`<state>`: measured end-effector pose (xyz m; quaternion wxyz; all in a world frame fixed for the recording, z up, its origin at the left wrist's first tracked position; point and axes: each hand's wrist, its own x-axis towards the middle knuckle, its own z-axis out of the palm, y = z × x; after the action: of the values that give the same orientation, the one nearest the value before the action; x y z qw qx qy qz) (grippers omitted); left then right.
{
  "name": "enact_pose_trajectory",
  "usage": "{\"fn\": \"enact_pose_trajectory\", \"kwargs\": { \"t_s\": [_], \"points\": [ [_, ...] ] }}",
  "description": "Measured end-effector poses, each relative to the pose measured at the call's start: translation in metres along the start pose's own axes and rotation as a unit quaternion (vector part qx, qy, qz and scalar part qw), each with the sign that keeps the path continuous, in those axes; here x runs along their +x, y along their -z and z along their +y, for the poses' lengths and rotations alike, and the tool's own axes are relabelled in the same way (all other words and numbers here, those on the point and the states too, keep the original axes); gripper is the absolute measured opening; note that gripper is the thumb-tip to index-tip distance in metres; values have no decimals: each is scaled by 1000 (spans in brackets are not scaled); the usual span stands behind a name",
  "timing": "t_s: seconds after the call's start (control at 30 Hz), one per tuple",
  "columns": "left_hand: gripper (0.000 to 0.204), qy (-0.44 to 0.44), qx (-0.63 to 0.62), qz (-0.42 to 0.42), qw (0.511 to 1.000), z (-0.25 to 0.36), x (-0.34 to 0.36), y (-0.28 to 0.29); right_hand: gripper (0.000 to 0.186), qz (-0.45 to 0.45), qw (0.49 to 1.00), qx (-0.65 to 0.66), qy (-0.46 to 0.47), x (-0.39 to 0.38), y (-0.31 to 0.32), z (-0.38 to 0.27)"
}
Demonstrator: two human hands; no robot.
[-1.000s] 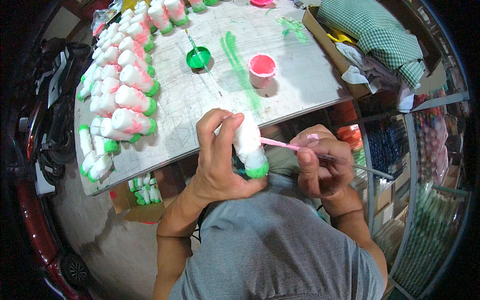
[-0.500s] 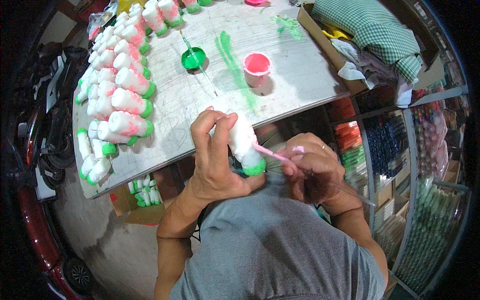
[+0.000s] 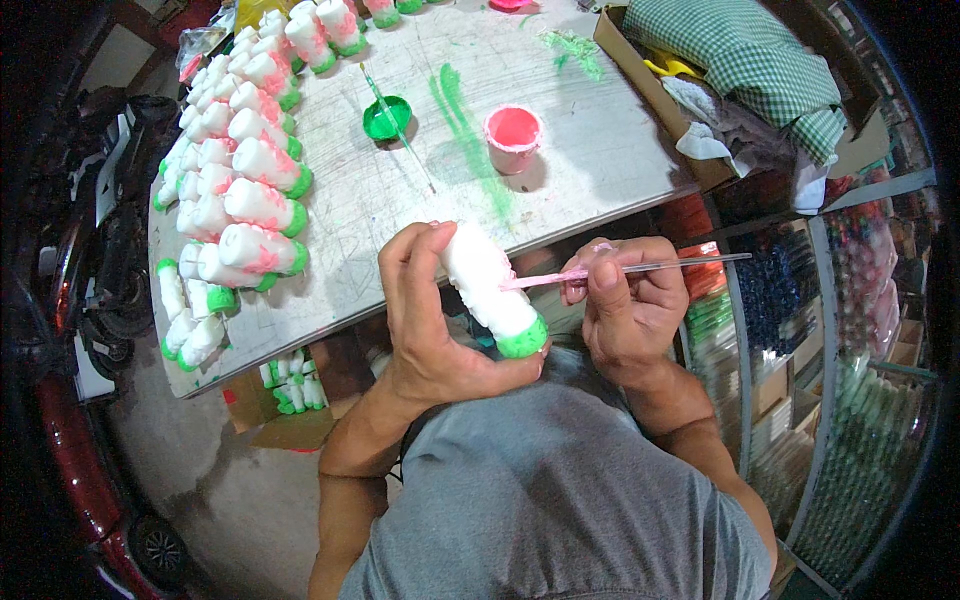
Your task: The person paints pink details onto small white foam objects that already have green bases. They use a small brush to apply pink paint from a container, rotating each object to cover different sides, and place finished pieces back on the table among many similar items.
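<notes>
My left hand (image 3: 425, 335) grips a white moulded candle-like figure (image 3: 484, 270) by its two ends, fingers on the top and thumb at the green-painted base. It is held tilted in front of my chest, just off the table's near edge. In a pinch, my right hand (image 3: 635, 300) holds a thin paintbrush (image 3: 690, 262). Its pink-coated end touches the figure's side, where some pink paint shows. Pink paint also marks my right fingers. On the table stand a small cup of pink paint (image 3: 513, 138) and a green paint dish (image 3: 387, 118), with another brush (image 3: 410, 150) laid across the dish.
Rows of similar white, pink and green figures (image 3: 262, 205) crowd the left of the table (image 3: 330, 300). A cardboard box with cloths (image 3: 660, 110) sits at the right edge. Below are an open box of figures (image 3: 290, 430) and, right, shelves of packed goods (image 3: 850, 470).
My right hand has turned and risen, so the brush now lies nearly level. The figure in my left hand has tilted, its green base shifting slightly right and down.
</notes>
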<state>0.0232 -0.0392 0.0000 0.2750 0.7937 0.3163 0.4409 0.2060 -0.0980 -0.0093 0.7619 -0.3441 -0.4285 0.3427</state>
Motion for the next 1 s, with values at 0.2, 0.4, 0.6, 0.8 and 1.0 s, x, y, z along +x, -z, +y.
{"fn": "enact_pose_trajectory", "kwargs": {
  "t_s": [0.2,0.4,0.6,0.8,1.0],
  "points": [
    [116,-17,-2,6,1000,-5,0,0,16,7,996,-64,55,-1,1,-2],
    [115,-18,12,7,1000,-4,2,0,18,-46,991,-110,62,0,0,-4],
    [114,-19,18,10,1000,-6,2,1,18,-27,991,-101,78,1,0,-4],
    [113,-41,-26,8,999,-10,1,0,19,-32,992,-65,105,7,0,-6],
    [112,-52,-30,8,998,-10,1,1,19,-71,981,-134,119,6,1,-8]
  ]
}}
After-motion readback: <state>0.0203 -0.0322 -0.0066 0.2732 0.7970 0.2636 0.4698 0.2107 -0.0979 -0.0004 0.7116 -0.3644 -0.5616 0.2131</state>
